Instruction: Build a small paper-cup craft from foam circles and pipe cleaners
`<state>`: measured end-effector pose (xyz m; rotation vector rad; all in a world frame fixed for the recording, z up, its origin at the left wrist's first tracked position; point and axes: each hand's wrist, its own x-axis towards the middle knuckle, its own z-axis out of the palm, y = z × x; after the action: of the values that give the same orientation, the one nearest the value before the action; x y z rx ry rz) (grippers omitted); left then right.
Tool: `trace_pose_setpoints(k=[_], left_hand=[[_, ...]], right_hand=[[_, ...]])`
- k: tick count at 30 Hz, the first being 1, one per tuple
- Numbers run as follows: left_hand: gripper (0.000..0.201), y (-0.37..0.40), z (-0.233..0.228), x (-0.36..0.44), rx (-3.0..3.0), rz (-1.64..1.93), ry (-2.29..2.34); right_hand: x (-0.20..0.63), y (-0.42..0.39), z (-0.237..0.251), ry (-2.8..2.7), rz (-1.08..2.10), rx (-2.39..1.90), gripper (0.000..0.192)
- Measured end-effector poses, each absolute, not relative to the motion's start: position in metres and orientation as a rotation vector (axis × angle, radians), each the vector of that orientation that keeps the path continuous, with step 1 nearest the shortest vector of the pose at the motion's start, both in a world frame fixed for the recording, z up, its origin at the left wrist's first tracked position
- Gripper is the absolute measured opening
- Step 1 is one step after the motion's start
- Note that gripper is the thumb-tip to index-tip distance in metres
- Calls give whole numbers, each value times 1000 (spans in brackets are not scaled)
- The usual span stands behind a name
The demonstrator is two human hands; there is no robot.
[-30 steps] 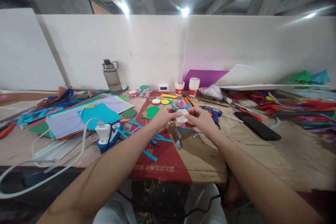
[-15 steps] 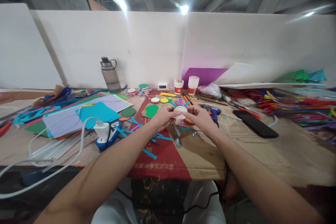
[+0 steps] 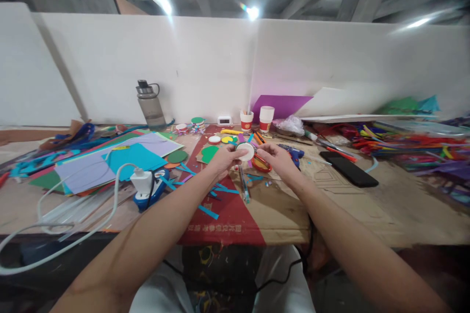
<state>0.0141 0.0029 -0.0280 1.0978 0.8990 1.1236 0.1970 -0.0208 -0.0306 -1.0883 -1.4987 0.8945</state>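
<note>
- The left hand (image 3: 223, 160) sits just left of the frame's centre, fingers curled in and pinching the left edge of a small white disc (image 3: 245, 151).
- The right hand (image 3: 277, 160) is just right of centre, fingers loosely bent toward the disc; whether its fingertips touch the disc's right edge is hard to tell at this size, so its grip stays uncertain.
- The white disc is held between the two hands above the table, its flat round face turned toward the camera; being round, it shows no clear long axis.
- Right under the hands lie orange-handled scissors (image 3: 261, 163) on the cardboard sheet (image 3: 286, 205), and a pen-like stick (image 3: 244, 187) lies with its long axis running from the hands toward the lower edge of the frame.
- Blue paper strips (image 3: 207, 212) are scattered on the red part of the cardboard, lower left of the hands.
- A blue glue gun (image 3: 290, 150) lies just right of the right hand, and a black phone (image 3: 348, 175) further right.
- Left of centre are a white plug (image 3: 141, 180) with its cable, and stacked coloured paper sheets (image 3: 110, 161).
- At the back by the white wall stand a grey water bottle (image 3: 150, 106), left, and two paper cups (image 3: 257, 119) near the middle.
- Coloured pipe cleaners (image 3: 404, 149) pile up at the right edge.
</note>
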Motion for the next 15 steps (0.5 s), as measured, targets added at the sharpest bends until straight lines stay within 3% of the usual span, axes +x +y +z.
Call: trace_pose_setpoints(k=[15], left_hand=[[48, -4, -23, 18, 1117, 1091, 764]], right_hand=[[192, -25, -32, -1616, 965, -1024, 37]])
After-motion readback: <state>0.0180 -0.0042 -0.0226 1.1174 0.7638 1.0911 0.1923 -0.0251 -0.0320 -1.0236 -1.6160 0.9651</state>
